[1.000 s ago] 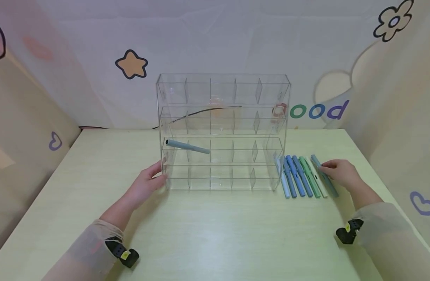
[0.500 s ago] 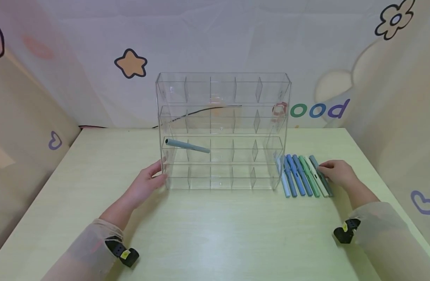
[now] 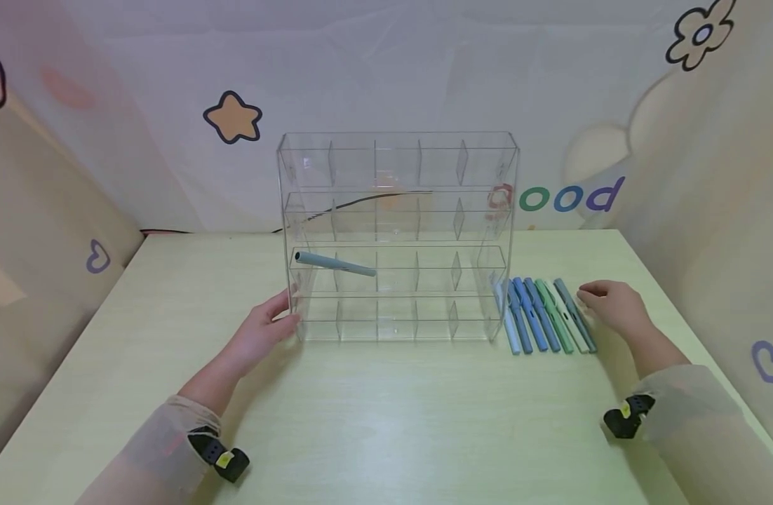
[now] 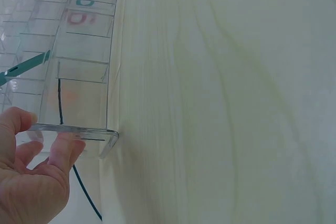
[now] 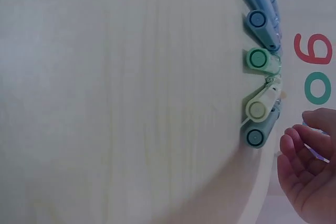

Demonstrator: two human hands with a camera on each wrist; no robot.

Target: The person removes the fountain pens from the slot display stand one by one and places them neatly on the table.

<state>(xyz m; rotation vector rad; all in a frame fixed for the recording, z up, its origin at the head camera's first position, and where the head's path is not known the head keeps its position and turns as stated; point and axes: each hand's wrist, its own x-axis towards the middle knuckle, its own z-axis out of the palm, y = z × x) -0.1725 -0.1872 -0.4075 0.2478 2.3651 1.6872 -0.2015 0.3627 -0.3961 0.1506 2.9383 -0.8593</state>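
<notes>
A clear plastic pen rack (image 3: 395, 149) with tiered, divided compartments stands mid-table. My left hand (image 3: 263, 330) grips its left side wall, thumb on one face and fingers on the other in the left wrist view. One grey-blue pen (image 3: 334, 264) lies slantwise across the rack's left part. Right of the rack, several capped pens lie side by side: light blue (image 3: 514, 333), blue, green (image 3: 555, 319), white (image 3: 568, 321) and a grey-blue pen (image 5: 255, 136) at the outer end. Just beyond that end, my right hand (image 3: 616, 308) holds nothing, its fingers loosely bent.
The pale wooden table (image 3: 386, 421) stretches in front of the rack and to both sides. A printed cloth backdrop (image 3: 374, 70) rises behind and along the sides. The rack's right side overlaps the nearest pens in the head view.
My right hand moved the outermost grey-blue pen left against the white one, then let it go and drew back slightly right. The left hand stays on the rack.
</notes>
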